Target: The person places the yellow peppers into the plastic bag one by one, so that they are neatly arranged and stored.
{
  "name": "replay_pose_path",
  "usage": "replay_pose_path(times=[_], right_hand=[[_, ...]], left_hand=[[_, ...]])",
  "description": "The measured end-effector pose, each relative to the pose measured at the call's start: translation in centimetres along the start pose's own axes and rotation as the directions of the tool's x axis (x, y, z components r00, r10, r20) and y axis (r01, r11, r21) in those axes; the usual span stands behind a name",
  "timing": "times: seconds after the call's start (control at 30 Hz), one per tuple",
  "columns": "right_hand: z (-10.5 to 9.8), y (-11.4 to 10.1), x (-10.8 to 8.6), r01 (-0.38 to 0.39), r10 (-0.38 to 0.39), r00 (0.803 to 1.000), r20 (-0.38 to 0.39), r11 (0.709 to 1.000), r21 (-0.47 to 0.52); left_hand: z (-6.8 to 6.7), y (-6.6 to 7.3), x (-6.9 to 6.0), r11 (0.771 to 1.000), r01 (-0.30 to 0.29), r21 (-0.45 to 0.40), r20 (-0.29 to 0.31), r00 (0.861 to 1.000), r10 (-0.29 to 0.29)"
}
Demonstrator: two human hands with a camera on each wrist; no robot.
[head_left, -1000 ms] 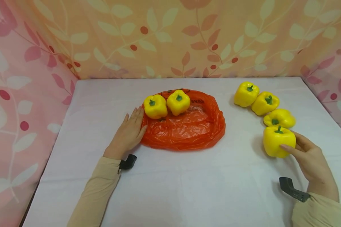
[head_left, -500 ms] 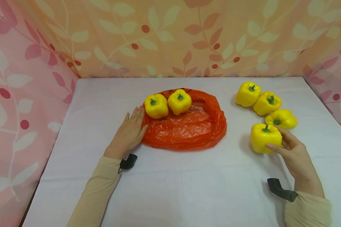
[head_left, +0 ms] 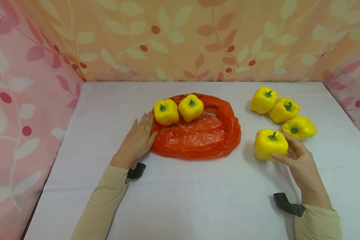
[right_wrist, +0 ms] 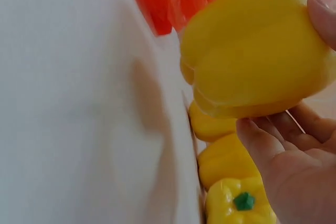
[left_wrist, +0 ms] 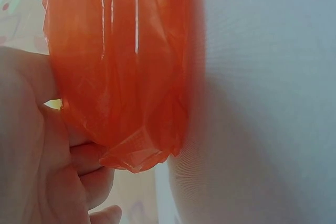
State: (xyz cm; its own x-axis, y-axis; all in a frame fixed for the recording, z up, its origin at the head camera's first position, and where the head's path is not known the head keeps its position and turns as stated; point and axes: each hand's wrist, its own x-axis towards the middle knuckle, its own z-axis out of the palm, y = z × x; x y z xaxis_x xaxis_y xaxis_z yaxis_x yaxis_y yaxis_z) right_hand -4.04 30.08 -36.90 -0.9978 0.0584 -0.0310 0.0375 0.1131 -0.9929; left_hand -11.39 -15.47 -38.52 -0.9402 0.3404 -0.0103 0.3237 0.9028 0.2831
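My right hand [head_left: 301,166] grips a yellow bell pepper [head_left: 270,144] with a green stem, thumb on its near side and fingers on the right. In the right wrist view this bell pepper [right_wrist: 252,51] hangs above the white cloth. My left hand [head_left: 136,141] rests against the left edge of a red plastic bag [head_left: 198,140], its fingers fairly straight. Two yellow bell peppers, one at the left [head_left: 166,112] and one beside it [head_left: 191,107], sit at the bag's back left. In the left wrist view, the fingers touch the red plastic [left_wrist: 121,66].
Three more yellow bell peppers stand in a slanting row at the right: the back one [head_left: 264,100], the middle one [head_left: 284,110] and the front one [head_left: 299,128], lying on its side. A white cloth [head_left: 192,200] covers the table. Floral curtains [head_left: 180,40] enclose it.
My right hand has carried the gripped bell pepper leftward, away from the row and closer to the red bag. The left hand stays at the bag's edge.
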Motion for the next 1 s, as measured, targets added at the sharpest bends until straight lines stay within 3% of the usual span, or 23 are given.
replay_pose_path(times=[0.27,0.5,1.0], right_hand=[[1.4,-0.5,0.6,0.097,-0.098,0.994,0.048,0.995,0.019],[2.3,-1.6,1.3,0.101,-0.097,0.992,0.078,0.994,-0.051],[5.2,-3.2,3.0,0.193,-0.185,0.969,0.162,0.981,-0.035]], left_hand=[[0.0,0.1,0.0,1.0,0.003,0.002,-0.003,1.0,-0.003],[-0.1,0.2,-0.1,1.0,0.002,0.001,-0.004,1.0,-0.002],[-0.2,0.2,-0.2,1.0,0.004,0.003,0.001,1.0,-0.004]])
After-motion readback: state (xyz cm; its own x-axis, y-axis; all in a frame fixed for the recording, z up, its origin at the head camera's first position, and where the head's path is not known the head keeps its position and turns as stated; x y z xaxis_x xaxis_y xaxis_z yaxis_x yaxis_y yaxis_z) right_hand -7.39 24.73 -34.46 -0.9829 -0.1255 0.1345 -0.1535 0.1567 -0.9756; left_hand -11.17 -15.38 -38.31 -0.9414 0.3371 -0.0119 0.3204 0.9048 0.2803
